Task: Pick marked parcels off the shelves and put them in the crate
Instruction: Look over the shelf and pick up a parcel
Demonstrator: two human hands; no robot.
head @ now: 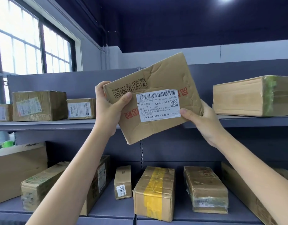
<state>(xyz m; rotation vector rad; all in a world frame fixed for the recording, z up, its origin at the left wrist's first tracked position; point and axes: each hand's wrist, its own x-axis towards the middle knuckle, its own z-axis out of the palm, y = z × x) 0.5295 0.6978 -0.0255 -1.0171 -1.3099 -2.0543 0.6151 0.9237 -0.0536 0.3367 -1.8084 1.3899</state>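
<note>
A dented brown cardboard parcel [162, 78] with a white shipping label [157, 105] and red print is held up in front of the upper shelf, tilted, label facing me. My left hand [110, 109] grips its left edge, thumb on the front face. My right hand [205, 122] holds the lower right corner, thumb pressed beside the label. No crate is in view.
The grey upper shelf [58, 123] carries labelled boxes at left [39, 105] [81, 108] and a taped box at right [252, 95]. The lower shelf [117, 207] holds several parcels, one with yellow tape [154, 192]. A window is at upper left.
</note>
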